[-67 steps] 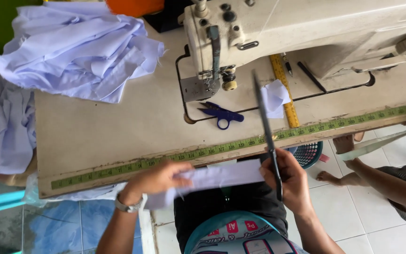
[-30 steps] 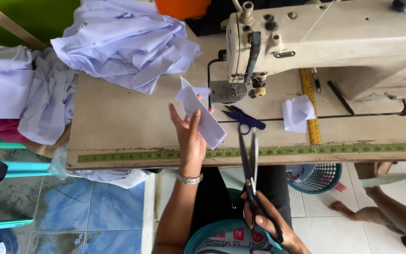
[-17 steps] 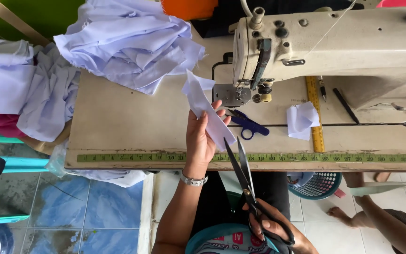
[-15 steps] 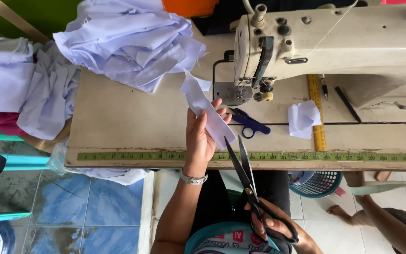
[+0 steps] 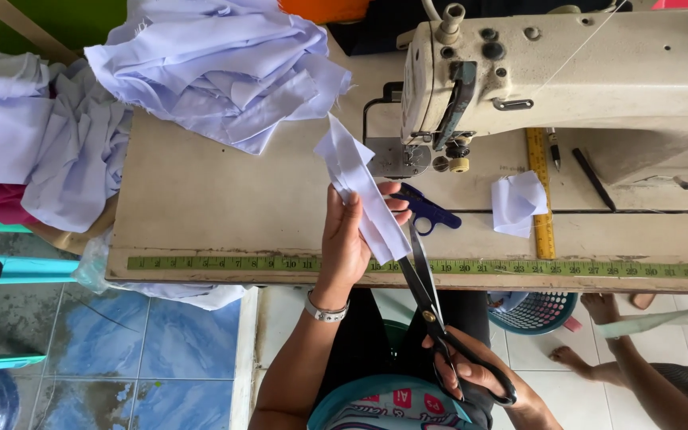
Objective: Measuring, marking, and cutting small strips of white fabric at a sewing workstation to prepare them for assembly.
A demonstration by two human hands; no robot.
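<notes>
Cloth strip: a pale lilac fabric strip (image 5: 360,191) is held up over the near edge of the sewing table (image 5: 216,215), just left of the machine's needle.
Left hand: the left hand (image 5: 348,239) is closed around the strip, thumb on its right side.
Right hand: the right hand (image 5: 483,382), low and near, is clamped in the handles of long black scissors (image 5: 428,295), blades nearly shut, tips meeting the strip's lower end.
Nearby: small blue snips (image 5: 428,211) lie just behind; a folded cloth scrap (image 5: 517,203) sits to the right.
Far left: a heap of lilac cloth (image 5: 216,68).
Far right: the cream sewing machine (image 5: 567,72).
</notes>
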